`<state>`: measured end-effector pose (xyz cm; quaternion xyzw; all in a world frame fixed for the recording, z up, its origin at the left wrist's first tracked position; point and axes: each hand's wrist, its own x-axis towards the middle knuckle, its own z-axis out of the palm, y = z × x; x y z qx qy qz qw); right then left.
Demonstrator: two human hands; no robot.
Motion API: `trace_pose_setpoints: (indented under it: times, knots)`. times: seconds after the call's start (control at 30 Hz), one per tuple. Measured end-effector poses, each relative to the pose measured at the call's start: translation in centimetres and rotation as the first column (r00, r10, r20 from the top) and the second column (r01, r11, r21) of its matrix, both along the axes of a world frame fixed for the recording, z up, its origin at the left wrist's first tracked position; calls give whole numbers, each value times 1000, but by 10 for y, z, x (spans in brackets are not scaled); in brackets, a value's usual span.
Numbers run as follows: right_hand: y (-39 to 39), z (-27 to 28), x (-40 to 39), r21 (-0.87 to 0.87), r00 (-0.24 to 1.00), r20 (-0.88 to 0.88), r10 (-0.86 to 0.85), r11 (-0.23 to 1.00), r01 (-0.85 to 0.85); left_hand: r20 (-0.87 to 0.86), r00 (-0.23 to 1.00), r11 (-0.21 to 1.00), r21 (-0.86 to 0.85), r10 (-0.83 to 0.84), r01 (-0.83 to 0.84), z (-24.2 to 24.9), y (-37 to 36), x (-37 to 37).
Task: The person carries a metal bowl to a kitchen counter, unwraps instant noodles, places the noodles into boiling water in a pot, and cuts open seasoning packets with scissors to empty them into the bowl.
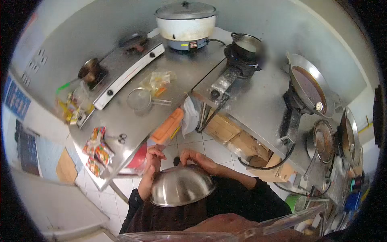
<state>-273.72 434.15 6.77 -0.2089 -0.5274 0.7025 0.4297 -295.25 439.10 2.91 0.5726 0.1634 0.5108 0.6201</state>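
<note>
Steel bowl at 6 o'clock, in front of my dark clothing, above the tiled floor. My left hand holds it by its left side, fingers partly curled. My right hand is at the far edge, fingers bent and narrow; I cannot tell how firmly they grip.

Surface: two metal worktops. On the left worktop: rice cooker, lidded, 12 o'clock; two-knob stove, 10 o'clock; wire strainer near it, also 10; scissors and printed packets, between 8 and 9.

On the right worktop: black pot on a burner, 1 o'clock; wok with dark liquid, 2 o'clock.

Room: pale wall behind both; cardboard boxes beneath the right worktop, 4 o'clock.
</note>
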Motion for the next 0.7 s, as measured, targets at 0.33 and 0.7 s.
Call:
trace_pose_setpoints:
  times: [0.33, 0.7]
  knots:
    - [107, -9, 1, 286, 886, 141, -443, 875, 392, -176, 853, 870, -121, -492, 477, 72, 138, 16]
    - [63, -1, 41, 205, 686, -83, -723, 661, 721, -247, 454, 482, -64, -856, 874, 46, 193, 151]
